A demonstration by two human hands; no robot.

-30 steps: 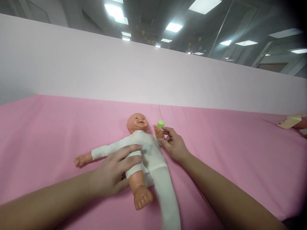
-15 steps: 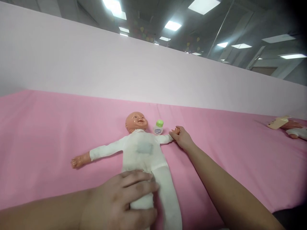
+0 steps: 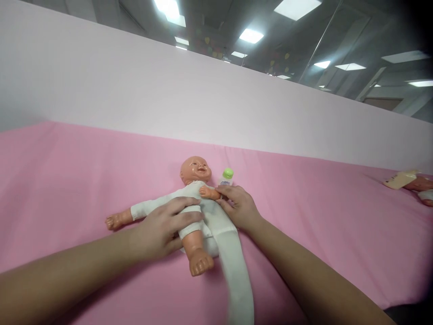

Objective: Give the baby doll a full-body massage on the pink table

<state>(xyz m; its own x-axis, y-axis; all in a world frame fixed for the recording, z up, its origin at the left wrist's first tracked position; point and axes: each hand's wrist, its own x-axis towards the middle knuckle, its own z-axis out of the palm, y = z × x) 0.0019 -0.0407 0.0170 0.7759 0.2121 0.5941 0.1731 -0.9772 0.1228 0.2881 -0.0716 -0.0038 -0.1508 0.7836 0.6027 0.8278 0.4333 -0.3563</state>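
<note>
The left hand [image 3: 158, 225] grips one raised leg [image 3: 193, 243] of the doll [image 3: 221, 219]; the right hand [image 3: 241, 207] grips one inward-folded arm [image 3: 209, 193], beside the bottle [image 3: 228, 177].

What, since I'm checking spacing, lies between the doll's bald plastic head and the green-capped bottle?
The head camera shows only pink cloth between doll's head and bottle.

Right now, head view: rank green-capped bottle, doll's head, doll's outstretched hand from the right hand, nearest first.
1. Green-capped bottle: just beyond the right hand.
2. Doll's head: farther left.
3. Doll's outstretched hand: far left, beyond the left hand.
</note>
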